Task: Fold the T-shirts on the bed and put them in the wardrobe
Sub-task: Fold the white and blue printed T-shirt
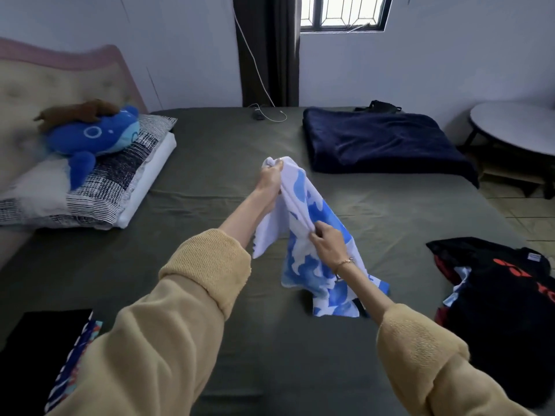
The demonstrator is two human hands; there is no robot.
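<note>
Yellow sleeves (168,340) reaching out, left hand (269,180) and right hand (329,242) both gripping blue-and-white T-shirt (315,253), lifted above bed (210,175). Folding apparently just starting; next, probably spreading it flat. Black T-shirt (495,283) waiting nearby.

Pillows (90,187) lie far left of the hands (271,178), blanket (381,142) beyond them to the right, T-shirt pile (504,295) near right, all on the bed (210,163).
</note>
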